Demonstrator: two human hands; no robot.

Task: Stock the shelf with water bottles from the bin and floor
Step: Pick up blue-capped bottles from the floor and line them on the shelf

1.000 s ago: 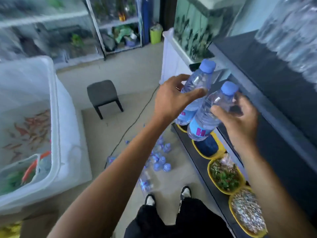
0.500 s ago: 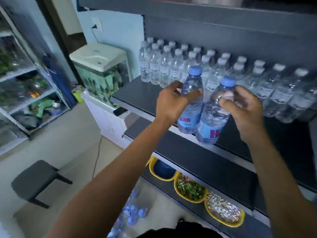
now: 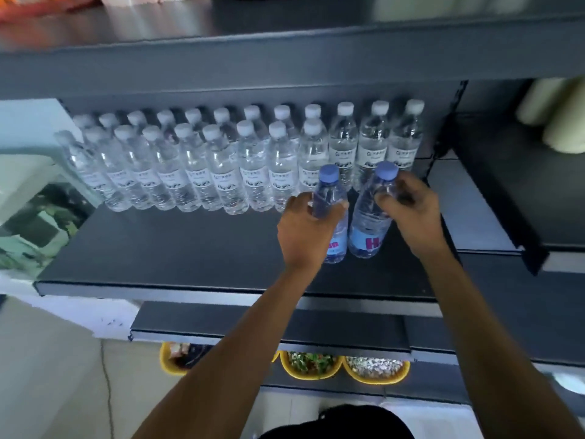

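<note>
My left hand (image 3: 305,231) grips a blue-capped water bottle (image 3: 329,193) around its middle. My right hand (image 3: 411,210) grips a second blue-capped bottle (image 3: 368,223) near its neck. Both bottles stand upright side by side at the right part of the dark shelf (image 3: 164,248), their bases on or just above its surface. Behind them, along the back of that shelf, stand two rows of white-capped water bottles (image 3: 221,163). The bin and the floor bottles are out of view.
Another shelf board (image 3: 285,55) hangs above. A lower shelf (image 3: 253,324) juts out beneath, with yellow bowls (image 3: 311,365) of plants and gravel under it. A fish tank (image 3: 34,213) stands at the left. A further shelf section (image 3: 506,191) adjoins at the right.
My view has turned from the floor up to face the shelf. Both hands carried their bottles forward and down onto the shelf, in front of the white-capped rows.
</note>
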